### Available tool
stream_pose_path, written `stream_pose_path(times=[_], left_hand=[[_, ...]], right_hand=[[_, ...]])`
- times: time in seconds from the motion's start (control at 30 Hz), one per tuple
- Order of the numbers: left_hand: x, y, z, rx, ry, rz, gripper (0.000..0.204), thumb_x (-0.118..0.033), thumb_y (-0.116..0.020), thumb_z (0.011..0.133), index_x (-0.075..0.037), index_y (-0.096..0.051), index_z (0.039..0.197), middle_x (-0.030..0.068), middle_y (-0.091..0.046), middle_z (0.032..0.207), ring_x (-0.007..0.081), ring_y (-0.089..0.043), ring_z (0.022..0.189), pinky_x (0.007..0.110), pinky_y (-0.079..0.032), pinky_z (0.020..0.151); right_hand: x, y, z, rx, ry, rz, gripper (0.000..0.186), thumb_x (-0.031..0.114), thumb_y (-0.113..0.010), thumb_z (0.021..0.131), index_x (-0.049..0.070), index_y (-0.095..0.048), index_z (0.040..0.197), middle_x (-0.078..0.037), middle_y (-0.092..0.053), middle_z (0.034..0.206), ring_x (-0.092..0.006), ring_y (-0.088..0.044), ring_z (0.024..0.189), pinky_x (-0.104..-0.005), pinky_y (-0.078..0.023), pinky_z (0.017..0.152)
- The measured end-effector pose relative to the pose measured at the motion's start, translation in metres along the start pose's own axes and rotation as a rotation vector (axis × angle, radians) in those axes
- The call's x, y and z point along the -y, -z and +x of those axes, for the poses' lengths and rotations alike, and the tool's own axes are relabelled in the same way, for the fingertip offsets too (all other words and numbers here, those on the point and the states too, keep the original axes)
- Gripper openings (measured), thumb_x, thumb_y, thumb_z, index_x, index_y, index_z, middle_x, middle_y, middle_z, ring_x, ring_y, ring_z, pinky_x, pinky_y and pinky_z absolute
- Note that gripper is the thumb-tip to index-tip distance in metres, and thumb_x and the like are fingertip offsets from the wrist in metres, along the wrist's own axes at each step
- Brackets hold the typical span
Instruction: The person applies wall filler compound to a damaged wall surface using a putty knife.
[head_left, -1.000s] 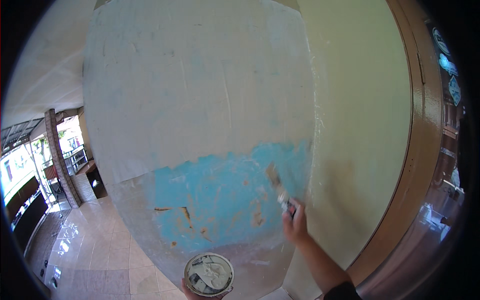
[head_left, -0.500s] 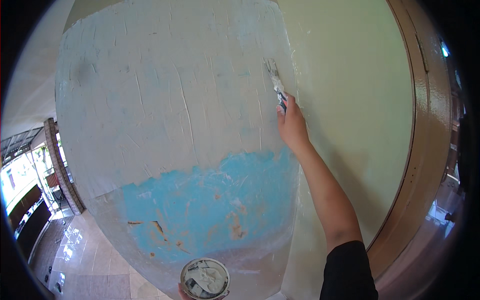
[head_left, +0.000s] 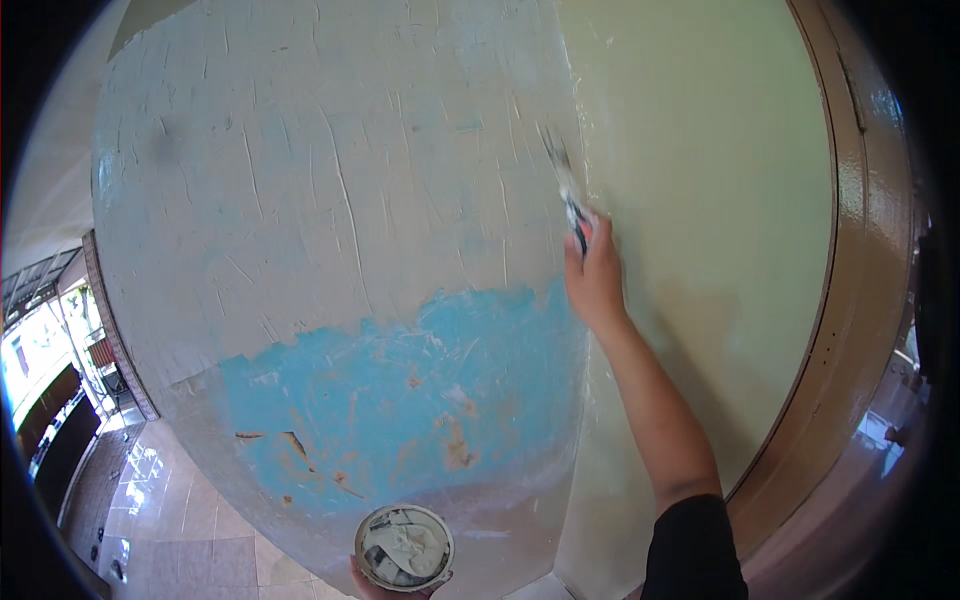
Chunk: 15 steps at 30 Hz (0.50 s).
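Note:
My right hand (head_left: 597, 280) is closed round the handle of a putty knife (head_left: 562, 170), its blade pointing up and to the left along the right side of the wall. The blade is smeared by motion and lies over the pale grey putty coat (head_left: 300, 200), near the corner. Low in the picture, my left hand (head_left: 366, 583) holds a round tub (head_left: 449, 535) from below and the side; most of its fingers are hidden. Inside the tub lies a mound of off-white putty (head_left: 418, 550). Below the grey coat, a bare blue patch (head_left: 380, 400) shows brown chips and cracks.
A pale green wall (head_left: 710, 180) meets the coated one at a corner on the right, with a brown door frame (head_left: 850, 250) beyond it. Shiny floor tiles (head_left: 190, 500) spread at the lower left. Farther left is a bright opening with a pillar (head_left: 118, 335).
My right hand and the putty knife have moved down and slightly right along the wall. The view has shifted a little, and the tub sits slightly higher in it.

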<state>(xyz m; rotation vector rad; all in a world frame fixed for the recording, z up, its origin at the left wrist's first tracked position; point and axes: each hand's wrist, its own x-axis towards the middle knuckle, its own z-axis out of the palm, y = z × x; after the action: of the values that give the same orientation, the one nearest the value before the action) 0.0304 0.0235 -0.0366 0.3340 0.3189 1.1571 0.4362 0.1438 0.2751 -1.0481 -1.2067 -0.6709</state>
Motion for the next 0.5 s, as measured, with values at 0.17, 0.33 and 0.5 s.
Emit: stream_pose_path(times=[0.17,0.33,0.5], left_hand=[[0.006,-0.013,-0.004,-0.029,-0.090,0.162,0.091,-0.075,-0.057,0.081,-0.026,-0.033,0.154,0.0114,-0.035,0.158,0.0430,-0.037,0.141,0.069,-0.046,0.098],[-0.005,0.001,-0.013,0.035,-0.059,0.064,0.091,-0.075,-0.057,0.081,-0.025,-0.034,0.154,0.0112,-0.036,0.157,0.0426,-0.037,0.141,0.069,-0.045,0.099],[-0.015,-0.008,-0.025,0.011,-0.136,0.246,0.091,-0.074,-0.057,0.082,-0.023,-0.035,0.154,0.0120,-0.039,0.155,0.0421,-0.037,0.141,0.069,-0.044,0.100]], right_hand=[[0.021,-0.008,0.054,0.066,-0.005,-0.085,0.038,0.019,-0.059,0.098,0.006,-0.045,0.131,-0.028,-0.065,0.112,-0.0469,-0.062,0.103,-0.0505,-0.050,0.086],[-0.008,-0.001,-0.052,0.101,-0.025,-0.107,0.039,0.016,-0.059,0.098,0.004,-0.048,0.133,-0.026,-0.062,0.113,-0.0450,-0.061,0.105,-0.0489,-0.051,0.089],[-0.014,0.016,-0.191,0.064,-0.233,0.220,0.041,0.016,-0.056,0.099,0.000,-0.045,0.135,-0.018,-0.062,0.112,-0.0296,-0.064,0.102,-0.0397,-0.051,0.086]])
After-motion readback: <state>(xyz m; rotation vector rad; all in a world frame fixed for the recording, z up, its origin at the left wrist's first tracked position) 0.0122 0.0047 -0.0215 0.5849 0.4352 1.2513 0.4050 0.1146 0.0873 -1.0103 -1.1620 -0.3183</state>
